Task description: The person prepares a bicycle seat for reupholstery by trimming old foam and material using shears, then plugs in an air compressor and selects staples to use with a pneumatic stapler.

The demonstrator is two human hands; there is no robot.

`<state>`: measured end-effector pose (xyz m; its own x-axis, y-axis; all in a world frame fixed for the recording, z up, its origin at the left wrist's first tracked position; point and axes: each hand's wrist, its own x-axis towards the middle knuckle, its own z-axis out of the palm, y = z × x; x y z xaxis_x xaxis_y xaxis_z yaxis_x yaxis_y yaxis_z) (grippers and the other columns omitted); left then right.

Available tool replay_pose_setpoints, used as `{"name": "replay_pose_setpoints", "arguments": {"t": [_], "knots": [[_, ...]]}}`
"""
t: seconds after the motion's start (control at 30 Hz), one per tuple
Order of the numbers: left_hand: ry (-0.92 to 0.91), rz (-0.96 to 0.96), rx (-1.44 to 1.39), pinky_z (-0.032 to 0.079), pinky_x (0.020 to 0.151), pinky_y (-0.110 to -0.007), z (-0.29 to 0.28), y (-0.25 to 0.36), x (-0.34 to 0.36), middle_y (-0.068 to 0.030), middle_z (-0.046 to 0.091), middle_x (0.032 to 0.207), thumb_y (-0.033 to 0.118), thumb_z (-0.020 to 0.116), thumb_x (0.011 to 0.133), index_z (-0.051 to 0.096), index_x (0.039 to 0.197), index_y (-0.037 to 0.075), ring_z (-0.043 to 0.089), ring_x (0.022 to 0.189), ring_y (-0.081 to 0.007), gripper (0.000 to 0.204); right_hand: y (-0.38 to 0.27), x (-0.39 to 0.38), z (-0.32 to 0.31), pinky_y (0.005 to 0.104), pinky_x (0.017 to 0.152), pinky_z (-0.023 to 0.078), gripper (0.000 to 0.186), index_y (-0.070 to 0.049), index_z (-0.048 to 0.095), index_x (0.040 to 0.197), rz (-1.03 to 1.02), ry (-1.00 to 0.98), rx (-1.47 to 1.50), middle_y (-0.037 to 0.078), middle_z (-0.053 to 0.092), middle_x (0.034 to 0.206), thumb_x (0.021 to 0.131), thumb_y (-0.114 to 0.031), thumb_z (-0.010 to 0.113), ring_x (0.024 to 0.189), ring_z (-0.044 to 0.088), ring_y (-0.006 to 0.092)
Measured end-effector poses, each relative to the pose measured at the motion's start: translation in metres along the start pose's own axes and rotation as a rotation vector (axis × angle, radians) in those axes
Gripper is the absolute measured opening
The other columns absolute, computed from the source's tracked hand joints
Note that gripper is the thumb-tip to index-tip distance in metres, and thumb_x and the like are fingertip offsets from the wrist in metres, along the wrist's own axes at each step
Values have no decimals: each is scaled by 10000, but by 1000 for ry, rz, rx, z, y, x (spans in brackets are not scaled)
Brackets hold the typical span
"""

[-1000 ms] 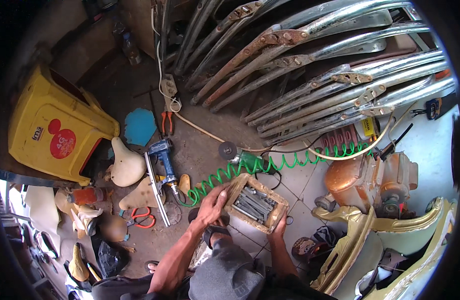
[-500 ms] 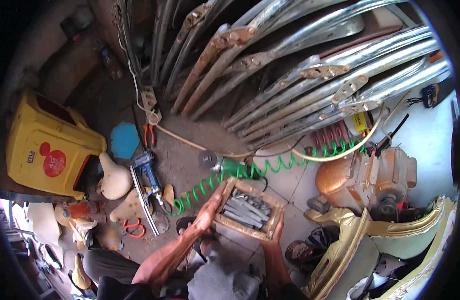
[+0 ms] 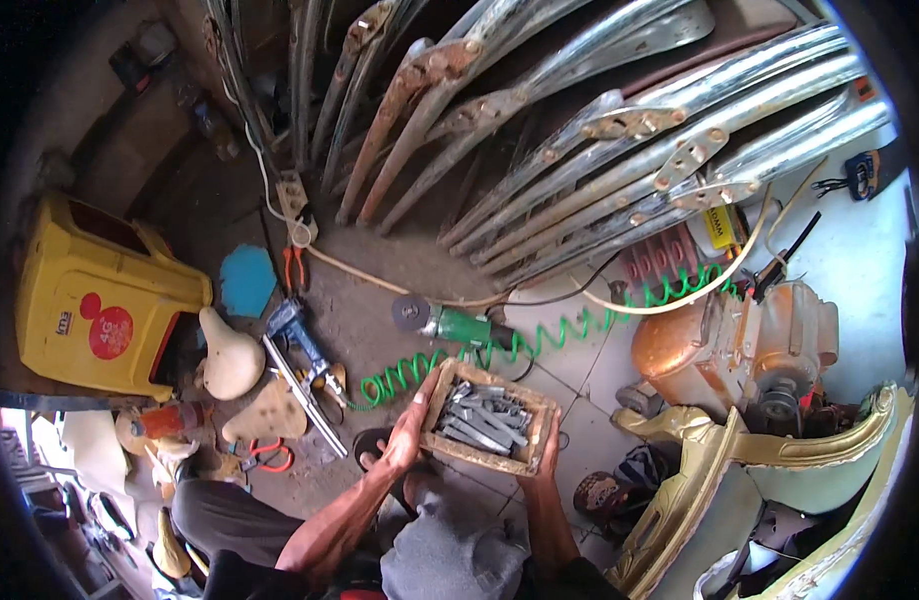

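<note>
Between both hands I hold a small, worn wooden box (image 3: 435,412) over the tiled floor. Inside it lie several grey metal strips (image 3: 475,425) that look like sticks of staples, heaped loosely. My left hand (image 3: 410,428) grips the box's left side, fingers closed on the edge. On the opposite side, my right hand (image 3: 548,452) is closed around the right edge. Just beyond the box, a green angle grinder (image 3: 465,326) rests on the floor beside a coiled green hose (image 3: 400,376). A blue staple gun (image 3: 300,335) lies to the left of my left hand.
Metal tube frames (image 3: 580,140) lean across the far side. A yellow plastic stool (image 3: 55,300) and a cream bicycle saddle (image 3: 232,358) are at left, with red-handled pliers (image 3: 272,457) nearer. At right stand a copper-coloured compressor (image 3: 670,350) and a gold carved chair frame (image 3: 700,480).
The metal strips have shifted from a fairly aligned pile into a more jumbled heap. The box has moved slightly left, still held by both hands.
</note>
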<state>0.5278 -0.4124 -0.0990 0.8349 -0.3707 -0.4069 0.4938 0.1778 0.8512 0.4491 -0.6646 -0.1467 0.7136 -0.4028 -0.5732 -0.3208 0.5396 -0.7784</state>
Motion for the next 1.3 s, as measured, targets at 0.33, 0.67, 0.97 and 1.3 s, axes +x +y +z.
{"name": "replay_pose_setpoints", "arguments": {"t": [0.33, 0.67, 0.97, 1.3], "knots": [[38, 77, 203, 137, 1219, -364, 10, -8, 1, -113, 297, 1624, 608, 260, 1033, 246, 1596, 175, 221, 1506, -279, 711, -16, 21, 13, 398, 956, 517, 649, -69, 513, 1377, 81, -29, 190, 83, 630, 1223, 1017, -601, 423, 1080, 629, 233], [68, -50, 137, 258, 1164, -377, -22, -37, 5, -161, 480, 1495, 626, 295, 1023, 430, 1520, 190, 414, 1381, -294, 675, -69, -3, 48, 294, 680, 525, 287, -30, 635, 1224, -864, 242, -820, 61, 684, 1015, 995, -203, 621, 777, 624, 125], [132, -98, 174, 439, 1024, -410, -39, -35, -10, -197, 648, 1262, 546, 396, 1032, 593, 1369, 65, 600, 1179, -296, 619, -76, -51, 106, 436, 612, 549, 271, -214, 703, 1138, -555, -332, -1638, 123, 696, 709, 917, -370, 681, 651, 696, 326], [264, -52, 190, 482, 964, -374, -69, -29, -14, -140, 700, 1148, 419, 470, 1047, 646, 1265, 0, 642, 1053, -232, 504, -113, -58, 98, 387, 678, 553, 222, -137, 741, 1038, -673, -176, -1286, 96, 725, 857, 873, -286, 737, 720, 699, 288]]}}
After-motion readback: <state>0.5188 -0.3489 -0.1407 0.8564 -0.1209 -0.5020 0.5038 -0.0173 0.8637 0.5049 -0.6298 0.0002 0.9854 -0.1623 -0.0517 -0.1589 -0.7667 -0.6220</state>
